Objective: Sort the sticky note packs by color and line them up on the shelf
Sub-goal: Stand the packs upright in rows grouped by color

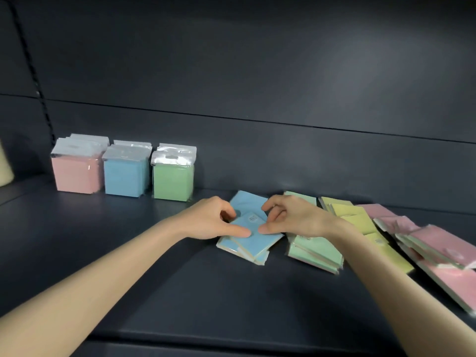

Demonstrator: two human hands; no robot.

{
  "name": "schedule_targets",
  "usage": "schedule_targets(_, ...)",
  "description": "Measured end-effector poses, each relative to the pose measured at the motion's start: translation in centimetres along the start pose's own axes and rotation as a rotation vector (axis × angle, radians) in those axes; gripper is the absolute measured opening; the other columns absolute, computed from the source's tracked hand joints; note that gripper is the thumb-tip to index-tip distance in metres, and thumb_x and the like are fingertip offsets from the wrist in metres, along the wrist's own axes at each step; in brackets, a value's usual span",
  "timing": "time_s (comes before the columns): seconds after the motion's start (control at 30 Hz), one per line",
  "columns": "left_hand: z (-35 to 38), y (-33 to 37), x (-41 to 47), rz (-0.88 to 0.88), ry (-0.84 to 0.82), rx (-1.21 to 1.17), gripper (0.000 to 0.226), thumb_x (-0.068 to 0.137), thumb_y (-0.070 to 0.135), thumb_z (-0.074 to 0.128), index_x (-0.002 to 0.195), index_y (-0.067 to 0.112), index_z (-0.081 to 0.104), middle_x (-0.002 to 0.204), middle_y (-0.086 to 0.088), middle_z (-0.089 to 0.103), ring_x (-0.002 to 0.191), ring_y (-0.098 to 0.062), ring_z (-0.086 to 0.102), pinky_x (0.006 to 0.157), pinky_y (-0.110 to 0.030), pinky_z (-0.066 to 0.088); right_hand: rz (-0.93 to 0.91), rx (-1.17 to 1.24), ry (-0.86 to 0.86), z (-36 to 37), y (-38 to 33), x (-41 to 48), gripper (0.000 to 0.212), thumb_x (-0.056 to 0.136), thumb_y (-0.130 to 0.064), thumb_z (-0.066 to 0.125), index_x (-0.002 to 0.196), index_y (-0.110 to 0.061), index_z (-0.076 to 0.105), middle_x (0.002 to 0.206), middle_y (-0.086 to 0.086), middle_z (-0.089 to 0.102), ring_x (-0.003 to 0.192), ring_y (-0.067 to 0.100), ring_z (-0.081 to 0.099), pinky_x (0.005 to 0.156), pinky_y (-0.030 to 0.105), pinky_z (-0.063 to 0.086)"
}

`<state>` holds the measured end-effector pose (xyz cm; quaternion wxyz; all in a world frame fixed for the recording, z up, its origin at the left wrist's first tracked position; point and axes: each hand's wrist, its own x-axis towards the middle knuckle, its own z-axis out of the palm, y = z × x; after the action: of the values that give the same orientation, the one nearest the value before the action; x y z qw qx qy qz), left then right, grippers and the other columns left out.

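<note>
A loose pile of blue sticky note packs (pixel 251 242) lies flat in the middle of the dark shelf (pixel 180 292). My left hand (pixel 215 219) and my right hand (pixel 288 215) both pinch the pile's top pack from either side, thumbs on its near edge. Flat piles of green packs (pixel 313 249), yellow packs (pixel 360 222) and pink packs (pixel 438 251) spread out to the right. At the back left, upright rows stand side by side: pink packs (pixel 76 173), blue packs (pixel 125 177) and green packs (pixel 172 182).
The shelf's dark back wall (pixel 257 150) rises right behind the rows. A slotted upright (pixel 33 73) runs down the left corner. A pale object (pixel 5 168) shows at the far left edge.
</note>
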<state>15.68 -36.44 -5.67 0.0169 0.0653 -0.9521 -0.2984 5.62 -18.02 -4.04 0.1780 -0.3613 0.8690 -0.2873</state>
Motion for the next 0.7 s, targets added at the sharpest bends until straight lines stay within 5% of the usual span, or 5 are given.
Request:
schedule_targets(0.13, 0.2, -0.1, 0.1, -0.025, 0.022, -0.139, 0.033, 0.068, 0.037, 0.082, 0.094, 0.02, 0.07, 0.088, 0.008, 0.071, 0.081, -0.006, 0.066, 0.079, -0.024, 0.052, -0.025, -0.001, -0.022, 0.2, 0.2, 0.6, 0.048, 0.075, -0.027, 0.078, 0.115, -0.013, 0.057, 0.08, -0.001, 0.055, 0.066, 0.008, 0.051, 0.07, 0.023, 0.042)
schedule_targets(0.23, 0.1, -0.3, 0.2, -0.039, 0.021, -0.237, 0.033, 0.067, 0.029, 0.084, 0.093, 0.018, 0.068, 0.088, 0.004, 0.073, 0.083, -0.012, 0.068, 0.084, -0.031, 0.054, -0.055, 0.045, -0.026, 0.2, 0.1, 0.8, 0.048, 0.075, -0.022, 0.079, 0.115, -0.01, 0.056, 0.079, 0.001, 0.053, 0.066, 0.011, 0.049, 0.069, 0.024, 0.041)
schedule_targets(0.5, -1.7, 0.5, 1.2, 0.043, 0.168, -0.495, 0.034, 0.076, 0.006, 0.075, 0.106, 0.013, 0.06, 0.092, -0.007, 0.07, 0.069, -0.008, 0.066, 0.062, -0.019, 0.052, -0.168, 0.221, 0.155, -1.5, -1.0, 2.1, 0.022, 0.077, -0.008, 0.075, 0.097, -0.007, 0.065, 0.075, 0.001, 0.049, 0.055, 0.003, 0.044, 0.058, 0.014, 0.039)
schedule_targets(0.7, -1.0, 0.5, 3.2, 0.026, 0.283, -0.77, 0.022, 0.083, 0.003, 0.067, 0.104, 0.008, 0.062, 0.101, -0.012, 0.069, 0.09, -0.018, 0.068, 0.079, -0.03, 0.058, -0.091, 0.632, 0.316, -1.5, -1.2, 3.9, 0.052, 0.079, -0.008, 0.073, 0.124, -0.012, 0.047, 0.105, 0.004, 0.06, 0.098, 0.021, 0.065, 0.085, 0.035, 0.056)
